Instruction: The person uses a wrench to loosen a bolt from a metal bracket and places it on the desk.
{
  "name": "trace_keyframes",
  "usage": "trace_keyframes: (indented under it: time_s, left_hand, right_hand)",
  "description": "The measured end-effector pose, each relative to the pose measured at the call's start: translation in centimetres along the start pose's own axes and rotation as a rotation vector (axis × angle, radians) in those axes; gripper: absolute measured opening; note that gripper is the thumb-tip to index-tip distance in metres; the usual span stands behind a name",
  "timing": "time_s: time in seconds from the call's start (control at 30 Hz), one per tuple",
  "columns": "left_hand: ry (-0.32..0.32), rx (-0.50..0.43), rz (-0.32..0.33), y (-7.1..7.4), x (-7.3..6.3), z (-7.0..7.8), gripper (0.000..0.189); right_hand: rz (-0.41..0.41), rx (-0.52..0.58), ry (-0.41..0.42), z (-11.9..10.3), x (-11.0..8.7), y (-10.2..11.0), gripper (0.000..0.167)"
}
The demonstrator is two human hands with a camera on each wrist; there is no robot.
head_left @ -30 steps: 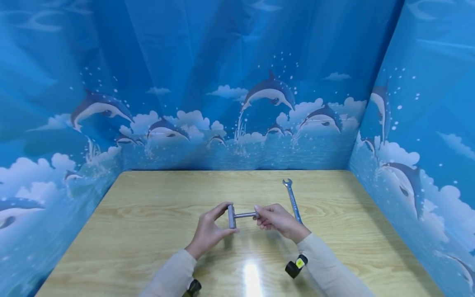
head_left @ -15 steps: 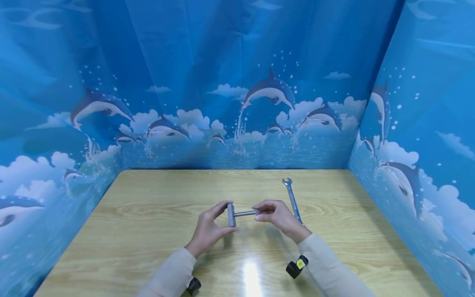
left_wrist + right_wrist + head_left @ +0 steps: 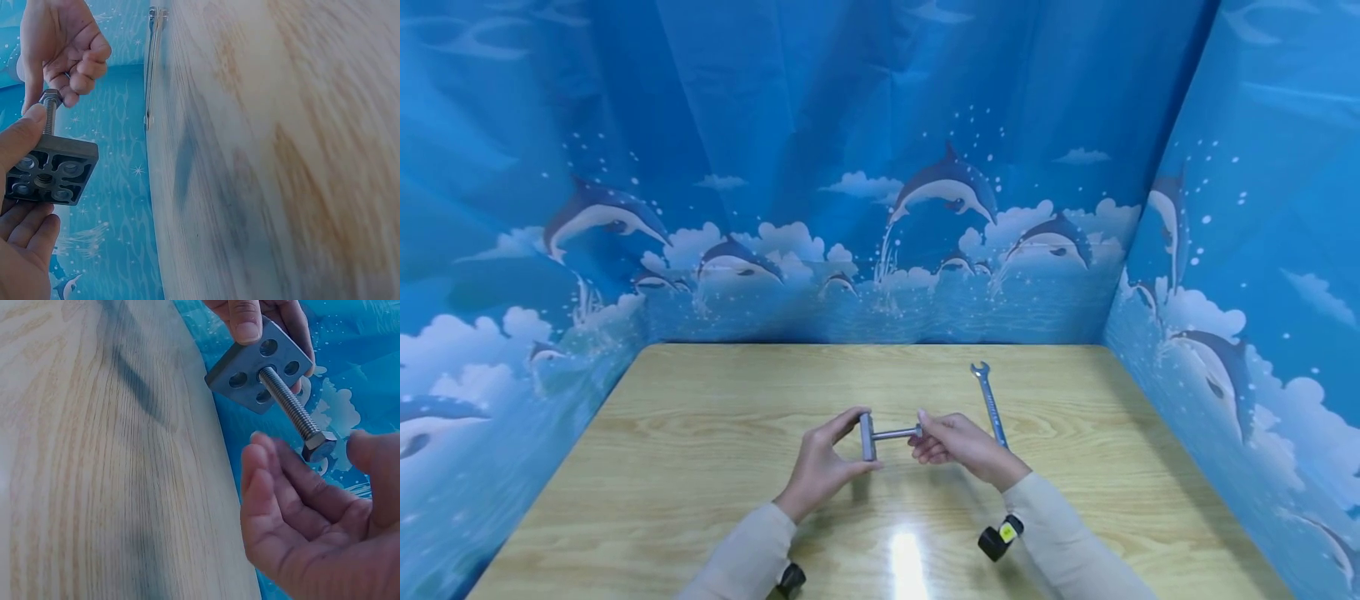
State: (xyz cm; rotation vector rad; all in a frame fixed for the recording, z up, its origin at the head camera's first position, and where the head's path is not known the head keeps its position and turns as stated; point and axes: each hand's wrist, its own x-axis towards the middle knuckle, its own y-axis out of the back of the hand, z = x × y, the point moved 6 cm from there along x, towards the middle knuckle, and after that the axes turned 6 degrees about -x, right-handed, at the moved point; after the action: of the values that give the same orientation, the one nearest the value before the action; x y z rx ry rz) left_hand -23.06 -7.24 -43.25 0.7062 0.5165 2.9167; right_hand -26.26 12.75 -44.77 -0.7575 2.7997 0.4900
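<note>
My left hand (image 3: 820,467) holds a square grey metal plate (image 3: 249,361) by its opposite edges, between thumb and fingers. The plate has a hole near each corner and a threaded centre hole. A long hex bolt (image 3: 290,406) sits in that centre hole, its head pointing toward my right hand (image 3: 966,450). In the right wrist view, the right thumb and loosely curled fingers stand on either side of the bolt head (image 3: 320,447), with gaps showing between. Seen from the left wrist, the plate's recessed back faces the camera.
A combination wrench (image 3: 990,402) lies on the wooden table (image 3: 715,392), beyond the right hand, its lower end hidden behind that hand. Blue dolphin-print curtains (image 3: 820,167) enclose the back and both sides of the table.
The right hand's fingers first pinched the bolt head, then turned with the forefinger on top, and now have swung back, thumb uppermost. The left hand and plate have hardly moved.
</note>
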Motion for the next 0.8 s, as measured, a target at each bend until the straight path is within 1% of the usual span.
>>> trace_keyframes:
  time_s: [0.1, 0.17, 0.3, 0.43, 0.5, 0.53, 0.67, 0.8]
  left_hand:
    - [-0.009, -0.003, -0.003, 0.0, 0.0, 0.0, 0.073]
    - [-0.012, -0.006, -0.006, -0.1, 0.1, 0.1, 0.073]
    - [-0.01, -0.004, -0.009, -0.1, 0.1, 0.1, 0.073]
    - [-0.001, -0.02, -0.011, -0.1, 0.0, 0.1, 0.073]
    - [0.005, -0.024, -0.016, -0.1, 0.0, 0.1, 0.073]
    - [0.008, -0.026, -0.017, -0.1, 0.0, 0.1, 0.073]
    - [0.015, -0.023, -0.017, -0.1, 0.0, 0.1, 0.073]
    - [0.021, -0.027, -0.01, -0.1, 0.0, 0.1, 0.073]
  right_hand:
    - [0.01, 0.021, -0.048, 0.2, 0.0, -0.1, 0.073]
    - [0.021, 0.03, -0.072, 0.3, 0.0, 0.0, 0.071]
    - [0.022, 0.055, -0.094, 0.4, 0.2, 0.0, 0.06]
    - [0.045, 0.086, -0.041, 0.1, 0.2, 0.3, 0.042]
    - [0.078, 0.081, -0.009, -0.1, 0.1, 0.6, 0.035]
    - [0.099, 0.07, 0.007, -0.2, 0.1, 0.7, 0.034]
    - [0.172, 0.048, 0.029, -0.3, 0.0, 0.9, 0.035]
    - [0.207, 0.056, 0.035, -0.4, 0.0, 0.9, 0.033]
